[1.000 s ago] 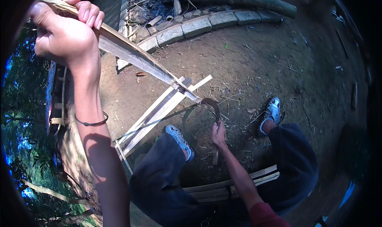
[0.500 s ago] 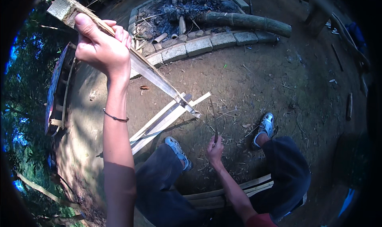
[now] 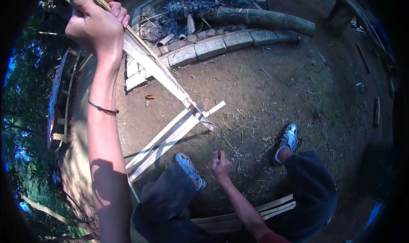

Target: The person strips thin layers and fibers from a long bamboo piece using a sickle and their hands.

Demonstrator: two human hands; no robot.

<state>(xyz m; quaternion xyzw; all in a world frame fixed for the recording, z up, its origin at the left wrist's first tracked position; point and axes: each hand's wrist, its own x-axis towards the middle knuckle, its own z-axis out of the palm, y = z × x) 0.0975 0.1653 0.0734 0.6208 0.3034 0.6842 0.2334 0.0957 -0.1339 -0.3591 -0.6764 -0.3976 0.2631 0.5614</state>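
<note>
Left hand (image 3: 96, 28), arm raised, fist closed around bamboo slat (image 3: 164, 75); right hand (image 3: 220, 165) (low) pinches a thin sliver.

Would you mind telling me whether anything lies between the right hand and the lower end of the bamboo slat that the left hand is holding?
Nothing visible does. The right hand is low between the shoes, and only bare dirt ground with thin shavings separates it from the lower end of the bamboo slat, which the left hand grips high up.

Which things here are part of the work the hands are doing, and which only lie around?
In use:
left hand gripping long bamboo strip
right hand pinching a thin sliver
split strips on the ground

Lying about:
stone-edged fire pit
log
dry leaf
</note>
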